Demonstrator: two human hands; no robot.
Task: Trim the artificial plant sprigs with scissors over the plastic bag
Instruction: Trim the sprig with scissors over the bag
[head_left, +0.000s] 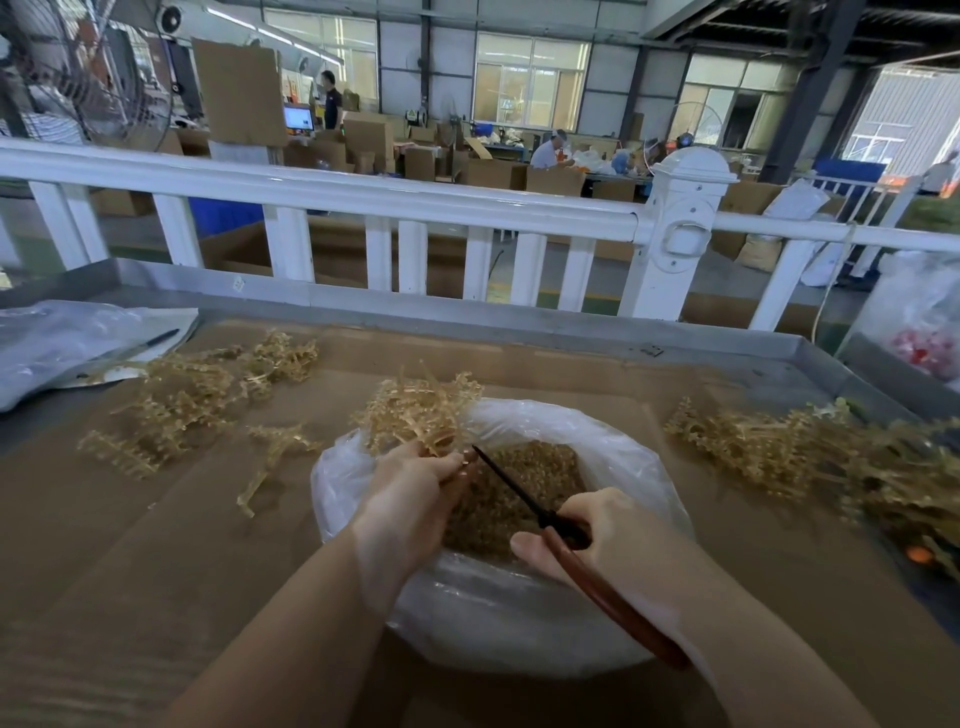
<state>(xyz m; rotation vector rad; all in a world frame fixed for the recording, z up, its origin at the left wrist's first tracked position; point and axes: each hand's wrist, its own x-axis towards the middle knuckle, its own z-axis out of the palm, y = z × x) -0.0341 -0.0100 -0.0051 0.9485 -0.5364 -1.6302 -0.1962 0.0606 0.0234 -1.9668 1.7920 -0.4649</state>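
A bundle of tan sprigs (415, 413) is gripped at the stem ends by the left hand (415, 491), held over the far-left rim of the plastic bag (519, 623). The scissors (524, 499) are held in the right hand (587, 530), fingers curled round the red-brown handles, blades together, tip just beside the left fingertips. Sprigs judged light, springy, thin plastic; tips likely snag. Best held low at the stems, cut line kept above the bag so trimmings (498, 499) are caught. More sprigs lie left (176, 400) and right (769, 441) on the cardboard.
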